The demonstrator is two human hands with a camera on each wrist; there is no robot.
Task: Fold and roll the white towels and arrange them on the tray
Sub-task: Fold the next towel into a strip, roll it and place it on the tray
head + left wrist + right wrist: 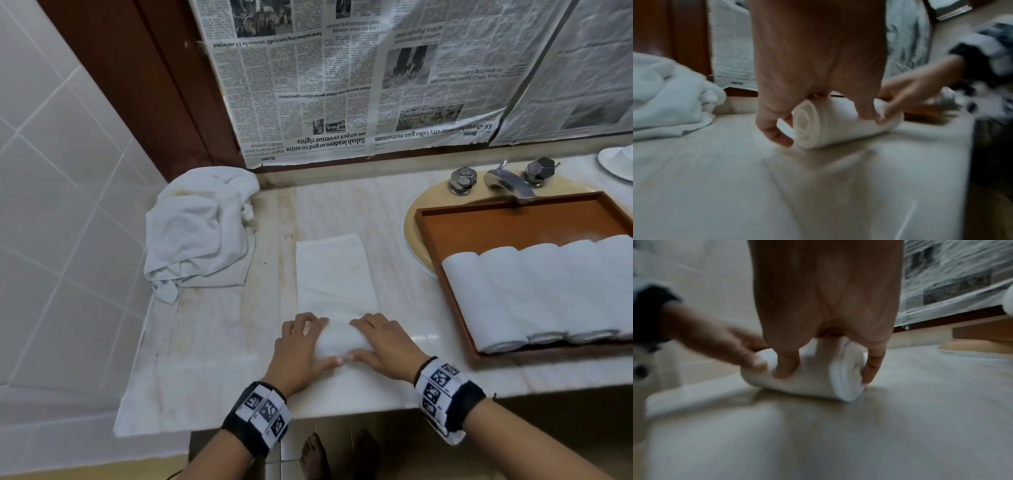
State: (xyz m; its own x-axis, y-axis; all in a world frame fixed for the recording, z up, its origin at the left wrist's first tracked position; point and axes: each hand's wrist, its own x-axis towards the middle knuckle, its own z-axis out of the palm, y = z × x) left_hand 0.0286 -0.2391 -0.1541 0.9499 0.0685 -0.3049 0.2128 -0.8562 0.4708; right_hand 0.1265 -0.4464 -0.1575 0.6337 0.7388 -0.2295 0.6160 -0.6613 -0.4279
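So the marble counter [212, 342] held the wooden tray [513, 226] with rolled towels [548, 291] lined up inside, a crumpled towel pile [202, 226] far left, and the half-rolled white towel [334, 274] at centre, left hand [301, 349] and right hand [383, 346] fingers curled over its roll.

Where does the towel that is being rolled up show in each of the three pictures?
Head view: the half-rolled towel lies low in the middle, under both hands, its flat part stretching away on the counter.
Left wrist view: middle, seen from its spiral left end.
Right wrist view: middle, seen from its spiral right end.
Shared landmark: the newspaper on the wall behind, upper left in the left wrist view, upper right in the right wrist view.
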